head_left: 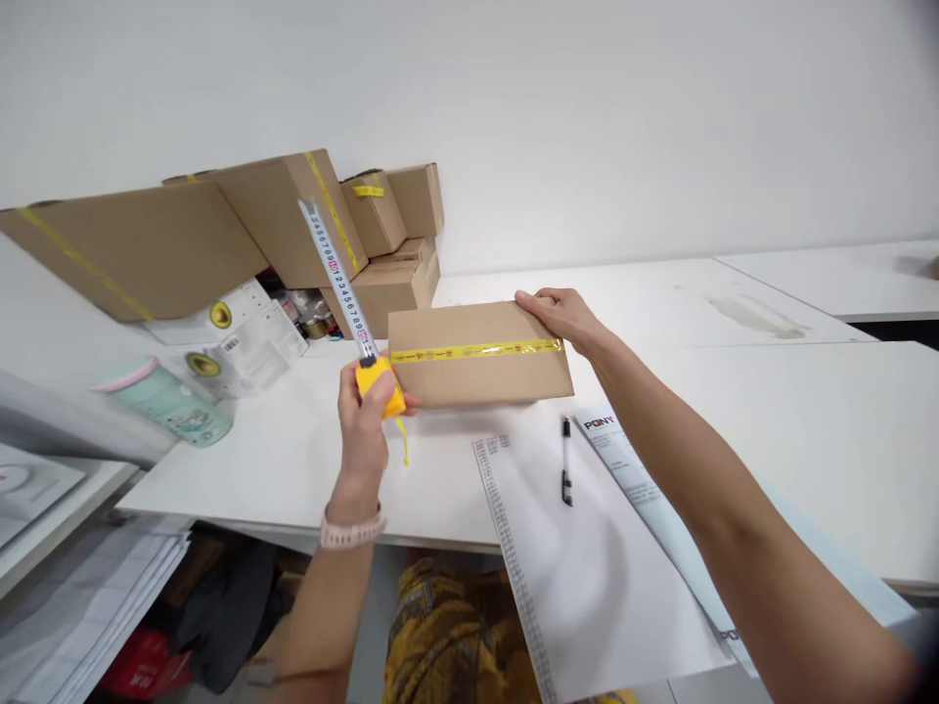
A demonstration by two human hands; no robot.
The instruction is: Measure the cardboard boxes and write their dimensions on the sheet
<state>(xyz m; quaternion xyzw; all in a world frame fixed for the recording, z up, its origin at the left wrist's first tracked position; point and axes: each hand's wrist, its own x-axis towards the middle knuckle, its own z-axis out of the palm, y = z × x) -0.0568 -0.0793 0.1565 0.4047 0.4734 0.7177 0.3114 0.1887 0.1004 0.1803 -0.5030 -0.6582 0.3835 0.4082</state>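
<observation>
My left hand is closed round a yellow tape measure, held just left of a small cardboard box sealed with yellow tape. The white blade sticks up and to the left, out over the stacked boxes behind. My right hand rests on the far right corner of the small box, fingers curled over its edge. The box lies flat on the white table.
Several larger cardboard boxes are piled at the back left against the wall. A mint-green cup lies on its side at the left. A black pen lies on a printed sheet near the front edge.
</observation>
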